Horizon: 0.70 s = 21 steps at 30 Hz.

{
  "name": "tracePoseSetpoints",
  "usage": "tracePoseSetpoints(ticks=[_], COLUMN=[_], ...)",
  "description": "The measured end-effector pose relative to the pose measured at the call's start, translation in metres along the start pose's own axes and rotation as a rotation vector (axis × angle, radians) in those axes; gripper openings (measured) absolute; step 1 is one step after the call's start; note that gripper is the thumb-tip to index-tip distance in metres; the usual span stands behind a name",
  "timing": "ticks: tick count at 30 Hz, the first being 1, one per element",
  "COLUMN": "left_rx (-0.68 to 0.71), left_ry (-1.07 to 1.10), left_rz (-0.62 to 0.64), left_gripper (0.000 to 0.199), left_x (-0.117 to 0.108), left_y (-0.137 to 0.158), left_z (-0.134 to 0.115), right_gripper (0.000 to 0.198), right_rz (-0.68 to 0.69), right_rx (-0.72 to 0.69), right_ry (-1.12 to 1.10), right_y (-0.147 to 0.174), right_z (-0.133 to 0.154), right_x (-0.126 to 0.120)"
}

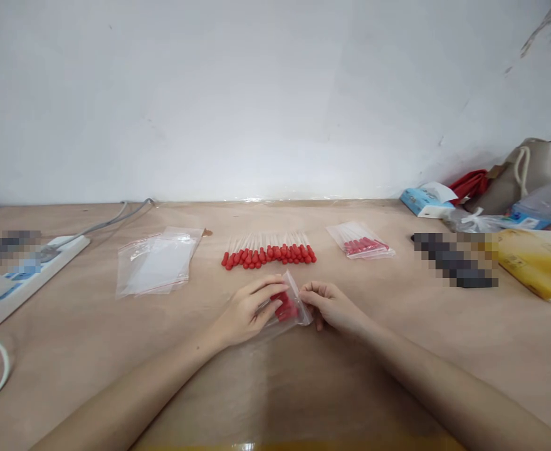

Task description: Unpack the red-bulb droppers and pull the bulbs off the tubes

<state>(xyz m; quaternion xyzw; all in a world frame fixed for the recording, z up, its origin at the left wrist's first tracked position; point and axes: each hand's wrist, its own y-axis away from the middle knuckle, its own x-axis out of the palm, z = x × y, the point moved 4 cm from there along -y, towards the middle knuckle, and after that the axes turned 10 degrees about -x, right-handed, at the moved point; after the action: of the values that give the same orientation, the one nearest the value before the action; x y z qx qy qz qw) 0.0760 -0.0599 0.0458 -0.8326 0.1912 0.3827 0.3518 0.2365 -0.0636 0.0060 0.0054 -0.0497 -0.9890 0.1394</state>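
Observation:
Low over the table, a clear zip-lock bag (306,313) with red-bulbed droppers (285,308) inside is between my two hands. My left hand (251,308) grips the bag from the left, its fingers lying across the red bulbs. At the bag's right-hand edge, my right hand (329,304) pinches the plastic between thumb and fingers. Just beyond, a row of loose droppers (269,254) lies with red bulbs toward me and thin clear stems pointing away. A filled bag of droppers (362,243) rests to the right of that row.
Flat empty zip-lock bags (158,263) lie at left. A white power strip (35,282) with cables sits farther left. Along the right are a blue tissue box (426,199), a blurred dark object (458,260), a yellow package (538,263) and a beige bag (533,172). A wall (256,100) stands behind.

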Motion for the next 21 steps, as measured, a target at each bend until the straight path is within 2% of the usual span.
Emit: tracePoseSetpoints(ticks=[4,7,13,15,17,18,21], left_rx=[0.145,0.28,0.46,0.478,0.437,0.403,0.32], left_ry=[-0.072,-0.162,-0.259,-0.253,-0.234,-0.227,-0.206], left_rz=[0.065,0.098,-0.016,-0.032,-0.033,-0.029,-0.003], left_gripper=[0.03,0.028,0.021,0.019,0.018,0.018,0.02], left_x=[0.013,0.019,0.018,0.018,0.018,0.017,0.018], left_y=[-0.014,-0.02,-0.017,-0.015,-0.016,-0.016,-0.017], left_z=[0.001,0.0,-0.009,-0.009,-0.007,-0.004,0.002], right_gripper=[0.026,0.025,0.023,0.022,0.02,0.017,0.015], right_rz=[0.126,0.133,0.117,0.117,0.084,0.057,0.034], right_rx=[0.078,0.09,0.117,0.105,0.015,-0.087,-0.556], right_ry=[0.014,0.019,0.014,0.054,0.152,0.23,0.559], right_y=[0.001,0.002,0.001,0.002,0.004,0.005,0.014], right_z=[-0.002,-0.003,-0.002,-0.002,-0.002,0.001,0.013], right_x=[-0.004,-0.005,-0.003,-0.003,-0.006,-0.009,-0.011])
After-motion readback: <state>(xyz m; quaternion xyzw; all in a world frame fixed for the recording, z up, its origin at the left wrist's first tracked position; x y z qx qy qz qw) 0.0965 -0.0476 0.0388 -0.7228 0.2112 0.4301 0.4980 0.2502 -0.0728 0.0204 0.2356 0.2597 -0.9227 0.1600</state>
